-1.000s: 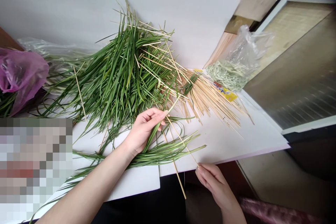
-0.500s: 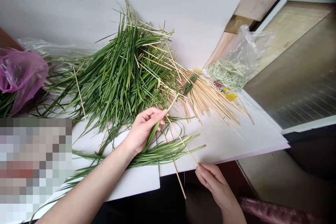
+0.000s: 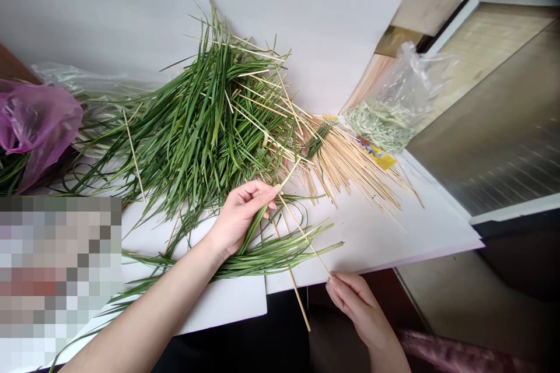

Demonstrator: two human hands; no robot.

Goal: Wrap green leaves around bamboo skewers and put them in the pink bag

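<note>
Pinches, between thumb and forefinger of the left hand (image 3: 238,218), a long green leaf (image 3: 256,224), its pale end poking out past the fingertips. Grips, in the closed fingertips of the right hand (image 3: 359,309) at the near edge of the white board (image 3: 385,233), the end of a thin skewer (image 3: 306,239) that slants up toward the left hand across a small bunch of leaves (image 3: 280,253). Just beyond the left hand, a big leaf pile (image 3: 196,122) crossed by stray sticks; right of it a heap of skewers (image 3: 350,166), then a clear bag (image 3: 394,105); far left, a pink bag (image 3: 35,122).
</note>
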